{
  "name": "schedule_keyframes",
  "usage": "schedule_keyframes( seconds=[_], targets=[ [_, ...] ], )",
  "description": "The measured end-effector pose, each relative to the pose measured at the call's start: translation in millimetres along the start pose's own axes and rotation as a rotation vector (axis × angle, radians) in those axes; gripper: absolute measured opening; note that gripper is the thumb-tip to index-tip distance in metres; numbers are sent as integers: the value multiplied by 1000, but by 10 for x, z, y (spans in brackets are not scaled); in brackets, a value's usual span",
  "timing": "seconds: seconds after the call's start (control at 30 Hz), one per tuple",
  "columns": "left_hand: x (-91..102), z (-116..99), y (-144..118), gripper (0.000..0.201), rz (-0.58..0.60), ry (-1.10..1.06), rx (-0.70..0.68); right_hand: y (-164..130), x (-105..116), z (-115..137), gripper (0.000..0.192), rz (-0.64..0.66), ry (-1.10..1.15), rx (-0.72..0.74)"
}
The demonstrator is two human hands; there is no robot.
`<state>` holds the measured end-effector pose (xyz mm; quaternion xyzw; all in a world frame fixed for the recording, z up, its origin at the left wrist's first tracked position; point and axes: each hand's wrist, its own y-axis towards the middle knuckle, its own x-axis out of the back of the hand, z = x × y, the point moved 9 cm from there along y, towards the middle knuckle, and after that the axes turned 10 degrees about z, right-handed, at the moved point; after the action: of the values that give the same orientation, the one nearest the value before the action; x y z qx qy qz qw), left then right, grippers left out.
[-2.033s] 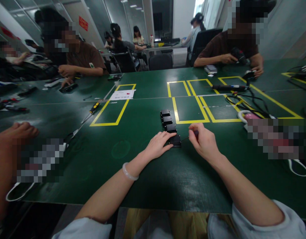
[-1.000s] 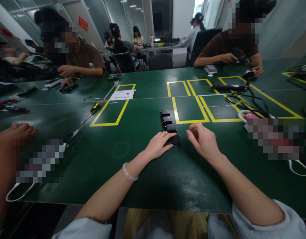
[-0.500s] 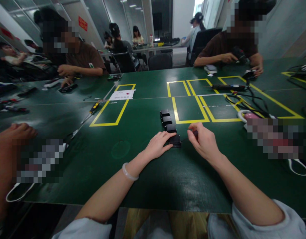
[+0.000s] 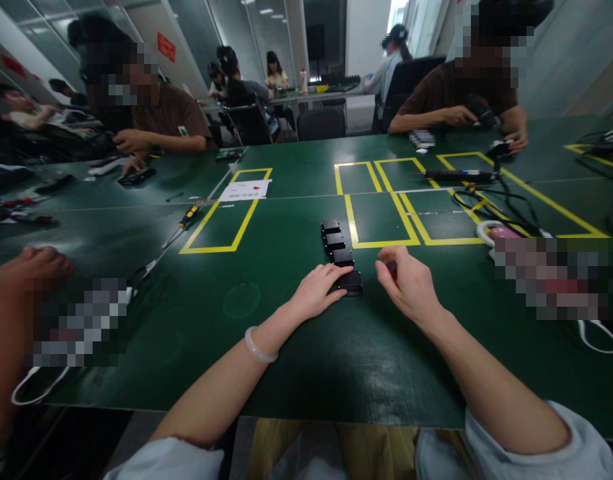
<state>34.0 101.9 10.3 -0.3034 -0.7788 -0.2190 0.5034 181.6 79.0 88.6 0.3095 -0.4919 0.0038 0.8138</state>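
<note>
Several small black box-shaped parts form a slanting row on the green table [image 4: 306, 363]. My left hand [image 4: 319, 290] steadies the nearest black box [image 4: 352, 283], with thumb and fingers against its left side. Just behind that one sits another black box [image 4: 342, 257]. To the right, my right hand [image 4: 404, 280] is closed around a small dark-handled tool [image 4: 393, 267], which looks like a screwdriver. Most of the tool is hidden by the fingers, and its tip is hard to make out near the nearest box.
Yellow tape outlines [image 4: 384, 245] mark the table beyond. A yellow-black screwdriver [image 4: 189, 217] and a paper sheet [image 4: 245, 191] lie left. Black cables [image 4: 521, 207] and a blurred-out object [image 4: 546, 277] are right. A co-worker's hand [image 4: 31, 273] rests far left; others sit opposite.
The thin dark shaft that showed between my right hand and the nearest box is now barely visible. Both hands and the boxes stay in nearly the same place.
</note>
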Motion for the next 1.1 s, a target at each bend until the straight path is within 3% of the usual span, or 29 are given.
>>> schedule_keyframes(
  seconds=[1.1],
  targets=[
    [-4, 2, 3, 48, -3, 10, 5, 0, 16, 11, 20, -8, 17, 7]
  ],
)
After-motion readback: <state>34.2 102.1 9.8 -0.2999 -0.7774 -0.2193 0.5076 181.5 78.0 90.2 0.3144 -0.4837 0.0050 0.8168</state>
